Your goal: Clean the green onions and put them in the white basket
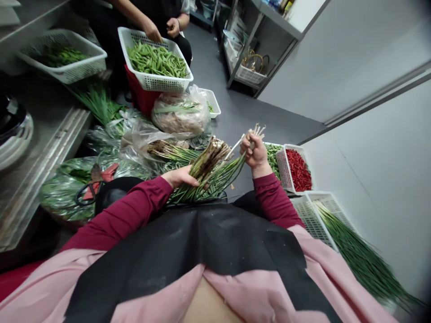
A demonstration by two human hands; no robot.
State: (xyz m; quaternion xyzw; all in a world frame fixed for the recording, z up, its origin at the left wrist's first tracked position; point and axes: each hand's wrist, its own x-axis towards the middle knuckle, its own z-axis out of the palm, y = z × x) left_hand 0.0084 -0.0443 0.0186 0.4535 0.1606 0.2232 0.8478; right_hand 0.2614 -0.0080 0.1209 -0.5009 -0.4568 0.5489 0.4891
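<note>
My left hand is wrapped round a thick bunch of green onions, whose brownish, unpeeled root ends point up and away from me. Higher and to the right, my right hand is closed on a few cleaner green onions near their white ends. Their green stems trail down and left toward the bunch. More unpeeled green onions lie just beyond my left hand, beside a clear plastic bag. The undersides of both hands' grips are partly hidden.
A co-worker's hand reaches to a basket of green pods. On my right stand a basket of red chillies and a white basket with long green onions. Scissors rest on bagged greens at left.
</note>
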